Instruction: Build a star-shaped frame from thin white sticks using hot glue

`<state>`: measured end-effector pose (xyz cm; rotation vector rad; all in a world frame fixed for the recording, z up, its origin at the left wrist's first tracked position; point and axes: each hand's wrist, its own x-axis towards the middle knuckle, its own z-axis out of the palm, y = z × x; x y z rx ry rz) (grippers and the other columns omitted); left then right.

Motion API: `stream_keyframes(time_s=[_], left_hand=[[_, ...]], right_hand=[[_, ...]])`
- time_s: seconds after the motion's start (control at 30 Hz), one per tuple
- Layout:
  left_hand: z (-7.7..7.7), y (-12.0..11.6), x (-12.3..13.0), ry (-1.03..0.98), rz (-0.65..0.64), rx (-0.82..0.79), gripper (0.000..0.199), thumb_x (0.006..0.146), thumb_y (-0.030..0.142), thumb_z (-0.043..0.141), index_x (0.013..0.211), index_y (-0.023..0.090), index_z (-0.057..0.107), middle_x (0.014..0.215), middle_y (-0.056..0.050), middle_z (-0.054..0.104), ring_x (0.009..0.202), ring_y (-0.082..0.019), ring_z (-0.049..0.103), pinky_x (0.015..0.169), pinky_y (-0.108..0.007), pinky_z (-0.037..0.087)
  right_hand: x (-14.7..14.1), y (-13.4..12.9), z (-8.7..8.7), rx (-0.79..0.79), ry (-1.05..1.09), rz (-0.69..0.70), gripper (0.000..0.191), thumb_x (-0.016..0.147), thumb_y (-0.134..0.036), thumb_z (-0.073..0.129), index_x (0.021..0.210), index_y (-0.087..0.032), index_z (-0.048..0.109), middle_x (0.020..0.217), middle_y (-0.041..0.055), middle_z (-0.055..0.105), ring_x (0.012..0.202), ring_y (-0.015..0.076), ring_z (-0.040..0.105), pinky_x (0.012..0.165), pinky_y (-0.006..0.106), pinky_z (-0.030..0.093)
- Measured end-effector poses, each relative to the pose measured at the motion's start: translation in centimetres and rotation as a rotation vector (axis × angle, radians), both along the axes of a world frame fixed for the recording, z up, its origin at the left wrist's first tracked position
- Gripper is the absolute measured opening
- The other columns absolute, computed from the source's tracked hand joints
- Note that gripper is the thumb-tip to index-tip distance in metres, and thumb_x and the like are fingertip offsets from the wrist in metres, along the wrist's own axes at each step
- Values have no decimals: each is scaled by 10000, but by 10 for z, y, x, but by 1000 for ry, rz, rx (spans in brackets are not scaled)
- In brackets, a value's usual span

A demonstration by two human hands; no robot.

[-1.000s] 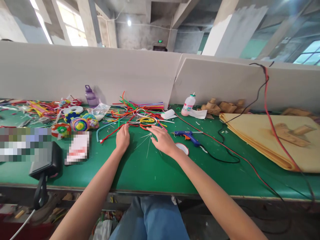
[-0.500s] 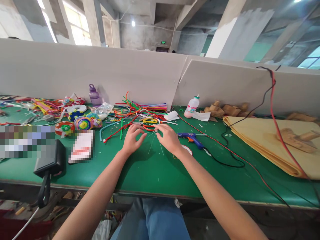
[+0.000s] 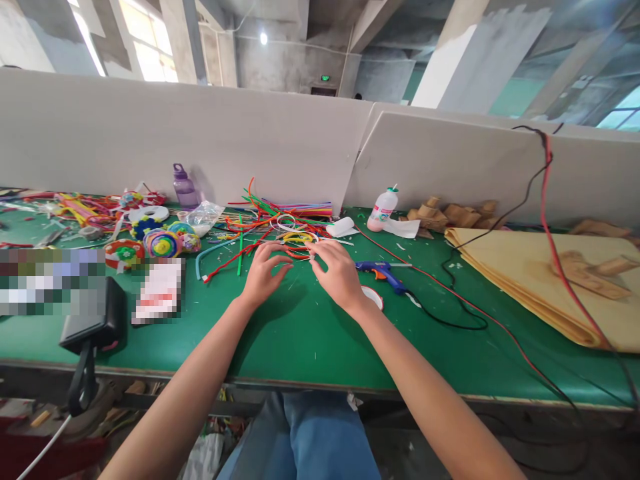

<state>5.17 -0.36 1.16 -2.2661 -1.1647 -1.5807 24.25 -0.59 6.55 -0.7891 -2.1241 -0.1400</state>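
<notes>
Both my hands are over the middle of the green table, at the near edge of a pile of coloured pipe cleaners point(image 3: 265, 217). My left hand point(image 3: 263, 275) has its fingers curved forward and its thumb held apart, with nothing visible in the gap. Opposite it, my right hand point(image 3: 336, 270) has its fingers bent and drawn together at the tips; whatever they pinch is too small to make out. Between the fingertips lies a red-orange pipe cleaner point(image 3: 298, 255), partly hidden, just in front of yellow pipe cleaners point(image 3: 296, 237).
A blue glue gun point(image 3: 383, 272) lies right of my right hand, its black cord trailing. Behind it stands a pink-and-white bottle point(image 3: 384, 209). Yellow folded sheets point(image 3: 540, 280) are at right. Colourful round ornaments point(image 3: 163, 244), a purple bottle point(image 3: 185, 188) and a black power bank point(image 3: 97, 317) are at left.
The thin pale strands that fanned out below my right fingertips no longer show clearly. My hands keep nearly the same place, and the whole view has shifted slightly.
</notes>
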Motion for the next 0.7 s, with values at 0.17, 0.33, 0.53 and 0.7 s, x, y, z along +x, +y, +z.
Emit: stream_keyframes(time_s=[0.17,0.33,0.53,0.7], left_hand=[[-1,1,0,9,-10,-1,63,840,257,602,816,231,655,1053,-55,618,1130,-224,511,972,-449,416],[1,-2,0,8,30,-11,84,835,296,608,826,240,670,1043,-55,616,1080,-227,523,936,-437,424],[4,-6,4,17,-9,-64,174,861,354,574,944,246,683,891,-38,676,895,-194,579,824,-361,440],[4,-7,4,-10,13,-74,204,888,363,527,866,249,695,874,-35,696,882,-191,595,846,-372,420]], right_hand=[[-2,-2,0,8,13,24,343,873,-128,450,1155,-229,616,983,76,659,1001,233,562,934,427,460],[-1,-3,0,7,3,2,339,880,-143,451,1160,-243,615,952,66,662,974,234,561,906,423,465],[-9,-8,-5,22,-14,-25,373,892,-142,444,1221,-255,576,990,53,673,951,232,572,874,407,456],[-12,-9,-9,-13,27,18,392,900,-173,448,1272,-267,527,999,47,671,971,222,584,890,399,450]])
